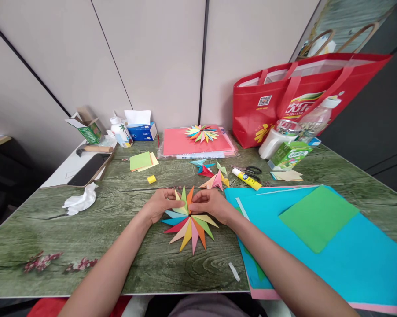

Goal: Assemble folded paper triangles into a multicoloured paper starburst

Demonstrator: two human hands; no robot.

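Note:
A paper star (pixel 186 232) of many coloured, folded points lies low over the table in front of me. My left hand (pixel 161 204) pinches its upper left side, by the pale yellow and green points. On the upper right side, my right hand (pixel 215 204) has thumb and fingers closed at the orange point. Just beyond my hands lie several loose folded paper pieces (pixel 215 179) in pink, yellow, red, blue and green. A glue stick (pixel 247 179) without its cap rests near them, and the yellow cap (pixel 151 179) stands apart to the left.
Large blue sheets (pixel 284 255) with a green square (pixel 319 219) cover the right side. Behind the glue are black scissors (pixel 251 170). A finished paper star (pixel 202 133) sits on red paper (pixel 172 141). Red bag (pixel 267 105), tissue box (pixel 144 132), hammer (pixel 94 149) and phone (pixel 88 169) stand or lie around.

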